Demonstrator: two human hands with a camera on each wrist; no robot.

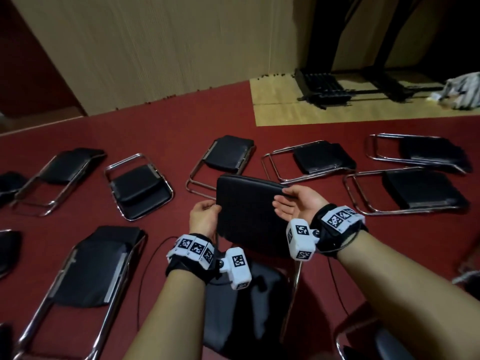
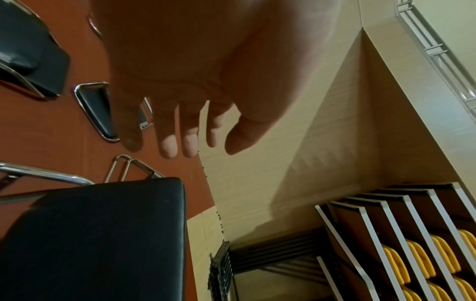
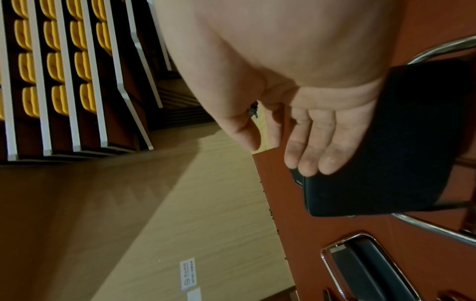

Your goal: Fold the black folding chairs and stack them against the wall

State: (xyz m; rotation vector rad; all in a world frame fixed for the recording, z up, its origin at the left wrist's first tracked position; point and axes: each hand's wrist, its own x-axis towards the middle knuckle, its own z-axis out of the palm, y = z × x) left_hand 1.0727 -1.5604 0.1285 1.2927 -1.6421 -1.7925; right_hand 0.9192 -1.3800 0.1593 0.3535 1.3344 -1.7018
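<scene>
A black folding chair stands right in front of me, its padded seat (image 1: 249,211) tipped up on the chrome frame (image 1: 296,281). My left hand (image 1: 205,216) is at the seat's left edge. In the left wrist view that left hand (image 2: 180,132) has straight, spread fingers in the air above the seat (image 2: 103,234). My right hand (image 1: 293,201) is palm up at the seat's upper right corner. In the right wrist view its straight fingers (image 3: 309,154) lie against the seat (image 3: 386,163), with the thumb apart.
Several folded black chairs (image 1: 140,188) lie flat across the red floor (image 1: 181,126). The beige wall (image 1: 155,61) runs behind them. A black rack (image 1: 322,84) and retracted seating with yellow seats (image 2: 412,254) stand at the back right. Another chair's frame (image 1: 340,333) is at the bottom right.
</scene>
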